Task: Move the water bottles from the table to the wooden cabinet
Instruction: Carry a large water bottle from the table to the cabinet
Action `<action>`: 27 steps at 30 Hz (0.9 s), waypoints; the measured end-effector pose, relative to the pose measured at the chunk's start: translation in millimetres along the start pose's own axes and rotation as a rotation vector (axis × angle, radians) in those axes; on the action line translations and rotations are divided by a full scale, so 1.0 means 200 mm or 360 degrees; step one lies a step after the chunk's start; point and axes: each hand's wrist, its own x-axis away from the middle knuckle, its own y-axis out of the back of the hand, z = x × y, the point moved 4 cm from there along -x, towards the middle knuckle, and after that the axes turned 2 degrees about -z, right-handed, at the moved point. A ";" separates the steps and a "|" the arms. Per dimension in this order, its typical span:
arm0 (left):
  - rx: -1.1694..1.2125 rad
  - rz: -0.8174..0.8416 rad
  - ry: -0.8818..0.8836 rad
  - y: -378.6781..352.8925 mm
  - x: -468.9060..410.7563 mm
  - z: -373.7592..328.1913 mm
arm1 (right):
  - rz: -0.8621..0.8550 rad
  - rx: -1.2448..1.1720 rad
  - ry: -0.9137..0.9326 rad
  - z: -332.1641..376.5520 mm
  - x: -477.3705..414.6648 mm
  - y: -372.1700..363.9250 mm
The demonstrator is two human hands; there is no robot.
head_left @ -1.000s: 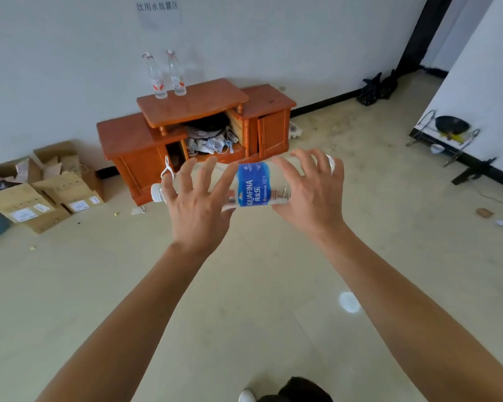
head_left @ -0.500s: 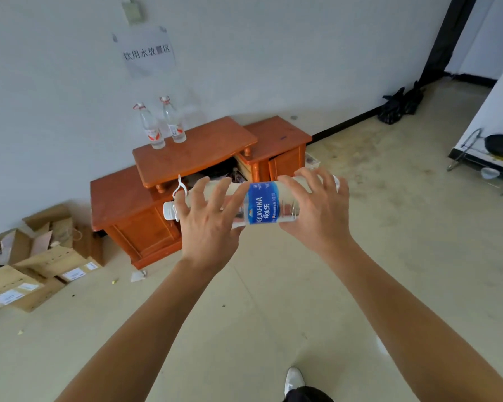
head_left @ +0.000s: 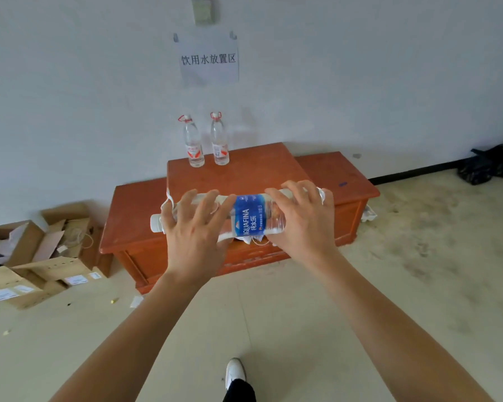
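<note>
Head view: bottle crosswise before cabinet front edge

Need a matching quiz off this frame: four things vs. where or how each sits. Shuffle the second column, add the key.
1. blue-label bottle
2. red-cap bottles
3. boxes
4. sign

A. on the wall
B. upright on the cabinet
C. sideways, gripped by left hand and right hand
D. on the floor, left of the cabinet

Pairs: 1-C, 2-B, 3-D, 4-A.
</note>
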 end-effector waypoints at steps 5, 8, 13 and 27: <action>0.0049 0.0006 -0.0016 -0.39 -0.50 0.24 | 0.0071 0.0082 -0.0007 -0.15 -0.56 -0.35; 0.0101 -0.0019 -0.0079 -0.59 -0.83 0.29 | -0.0020 0.0110 -0.0067 -0.30 -0.83 -0.46; 0.0202 -0.0017 -0.0119 -1.02 -1.21 0.32 | -0.0047 0.0118 -0.0099 -0.60 -1.16 -0.73; 0.0111 0.0332 0.0665 -2.07 -2.27 0.69 | 0.0054 -0.0007 0.0025 -1.31 -2.43 -1.75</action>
